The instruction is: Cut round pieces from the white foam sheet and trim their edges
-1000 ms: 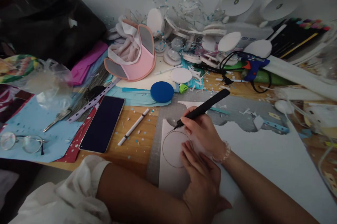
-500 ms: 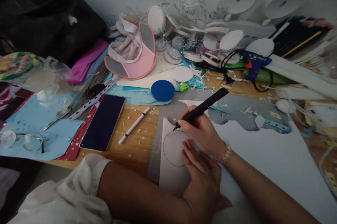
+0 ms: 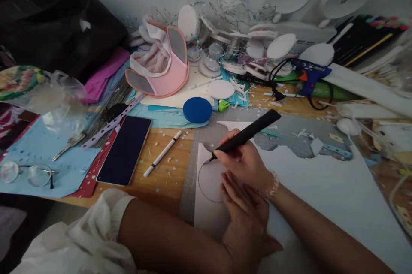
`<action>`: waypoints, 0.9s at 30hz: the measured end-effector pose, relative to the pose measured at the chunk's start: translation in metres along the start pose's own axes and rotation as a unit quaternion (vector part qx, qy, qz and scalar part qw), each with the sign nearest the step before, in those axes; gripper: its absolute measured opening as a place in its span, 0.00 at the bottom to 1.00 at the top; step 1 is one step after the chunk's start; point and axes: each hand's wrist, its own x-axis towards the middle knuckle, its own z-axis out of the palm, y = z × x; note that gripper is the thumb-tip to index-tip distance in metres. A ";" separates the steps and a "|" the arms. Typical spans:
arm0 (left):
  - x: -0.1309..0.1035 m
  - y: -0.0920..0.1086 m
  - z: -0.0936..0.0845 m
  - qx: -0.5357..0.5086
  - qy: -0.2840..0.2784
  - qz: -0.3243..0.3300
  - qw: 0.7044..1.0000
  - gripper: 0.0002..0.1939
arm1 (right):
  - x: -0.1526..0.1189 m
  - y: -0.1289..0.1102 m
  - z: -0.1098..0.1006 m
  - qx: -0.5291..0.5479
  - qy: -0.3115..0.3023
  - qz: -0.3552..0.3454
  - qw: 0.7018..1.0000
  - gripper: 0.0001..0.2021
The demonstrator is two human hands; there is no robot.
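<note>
Two hands on white sheet, near centre of tabletop | right hand grips black pen, tip on drawn circle | left hand lies flat and open, pinning sheet so it stays in place.

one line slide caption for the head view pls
Right hand traces a circle with a black pen on white foam sheet, steadied by the left hand.

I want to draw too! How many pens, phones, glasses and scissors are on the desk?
Pens: 2, the black pen in the right hand and the white pen
Phones: 1, the phone
Glasses: 1, the glasses
Scissors: 1, the scissors
Total: 5
</note>
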 end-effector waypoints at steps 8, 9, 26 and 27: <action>0.000 0.002 0.001 -0.002 -0.013 -0.016 1.000 0.51 | 0.009 0.007 -0.012 0.022 0.084 0.001 0.996 0.10; 0.000 0.001 0.001 0.000 -0.005 -0.016 1.000 0.51 | 0.010 0.008 -0.014 0.048 0.087 0.011 0.995 0.10; 0.000 -0.001 0.002 0.029 0.037 0.015 0.999 0.53 | -0.004 0.005 0.007 0.151 0.030 0.061 0.986 0.12; 0.000 0.000 0.002 0.027 0.038 0.013 0.999 0.53 | -0.003 0.005 0.007 0.143 0.030 0.055 0.988 0.12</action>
